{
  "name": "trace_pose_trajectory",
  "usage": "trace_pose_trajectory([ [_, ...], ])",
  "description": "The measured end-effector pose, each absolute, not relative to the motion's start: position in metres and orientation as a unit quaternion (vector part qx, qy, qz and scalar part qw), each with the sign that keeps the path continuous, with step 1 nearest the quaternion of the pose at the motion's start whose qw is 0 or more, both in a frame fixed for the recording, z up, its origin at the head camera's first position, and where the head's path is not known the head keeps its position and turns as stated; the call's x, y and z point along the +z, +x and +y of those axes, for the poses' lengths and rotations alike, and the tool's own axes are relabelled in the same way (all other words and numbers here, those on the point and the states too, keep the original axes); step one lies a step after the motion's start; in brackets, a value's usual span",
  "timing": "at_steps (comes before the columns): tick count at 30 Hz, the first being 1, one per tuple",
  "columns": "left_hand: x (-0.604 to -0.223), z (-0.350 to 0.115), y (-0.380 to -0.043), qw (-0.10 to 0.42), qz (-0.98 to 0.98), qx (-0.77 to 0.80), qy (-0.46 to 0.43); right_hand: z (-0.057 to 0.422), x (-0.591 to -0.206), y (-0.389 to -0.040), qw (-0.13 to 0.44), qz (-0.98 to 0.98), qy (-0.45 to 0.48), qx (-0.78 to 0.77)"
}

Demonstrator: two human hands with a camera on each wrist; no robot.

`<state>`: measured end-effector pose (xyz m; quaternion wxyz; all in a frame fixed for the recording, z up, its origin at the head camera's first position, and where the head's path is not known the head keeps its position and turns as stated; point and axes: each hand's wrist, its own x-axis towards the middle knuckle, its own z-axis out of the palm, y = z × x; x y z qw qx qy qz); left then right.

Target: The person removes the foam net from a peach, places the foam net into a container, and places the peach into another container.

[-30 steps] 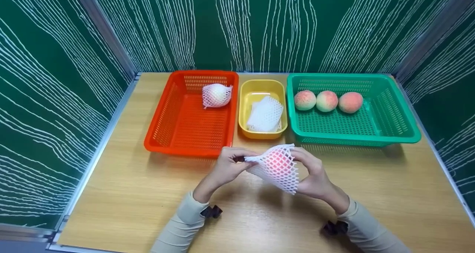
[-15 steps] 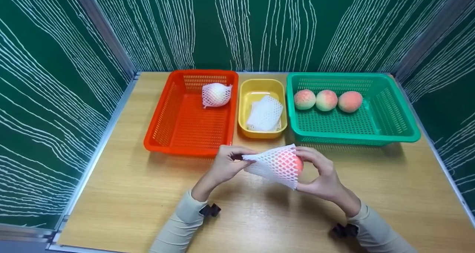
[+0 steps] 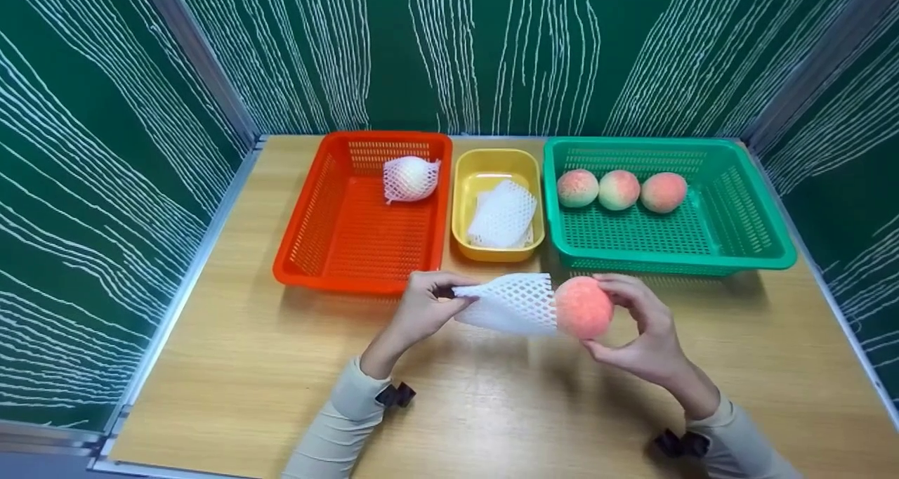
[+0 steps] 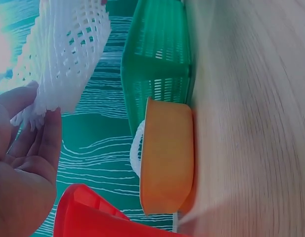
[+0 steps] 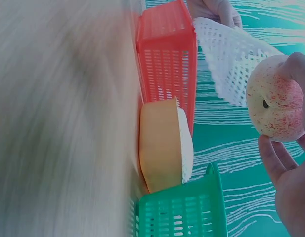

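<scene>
A white foam fruit net (image 3: 516, 303) stretches out sideways above the table, its gathered left end pinched between the thumb and fingers of my left hand (image 3: 428, 307). My right hand (image 3: 650, 331) grips a pink peach (image 3: 584, 308) from its right side, thumb below and fingers above. In the head view the peach sits right at the net's mouth, outside the mesh. The right wrist view shows the peach's (image 5: 276, 98) pale, red-speckled side with a small dark hole. Seen from the left wrist, the net (image 4: 63, 49) hangs over my fingertips (image 4: 52, 118).
An orange-red basket (image 3: 295, 272) at left holds one netted pale fruit (image 3: 412, 179). More foam nets (image 3: 502, 215) lie in the yellow bin (image 3: 495, 256) at centre. Several peaches (image 3: 619, 190) sit in a row, inside the green basket (image 3: 765, 261) on the right.
The peach has come out of the net's mouth as my right hand moved right with it. My left hand, still pinching the net's end, has shifted slightly left. The net looks flatter.
</scene>
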<state>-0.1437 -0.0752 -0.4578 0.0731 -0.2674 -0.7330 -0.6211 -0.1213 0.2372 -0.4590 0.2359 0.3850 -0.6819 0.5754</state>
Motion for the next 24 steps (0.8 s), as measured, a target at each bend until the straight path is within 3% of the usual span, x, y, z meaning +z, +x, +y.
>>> trace_pose_trajectory([
  [9, -0.481, -0.077, -0.161, 0.125, -0.753, -0.602, -0.232, 0.241, -0.454, -0.122, 0.261, -0.693, 0.359, 0.569],
  [24, -0.455, -0.046, -0.191, 0.383, -0.783, -0.426, -0.242, 0.245, -0.450, -0.126, 0.285, -0.726, 0.319, 0.538],
])
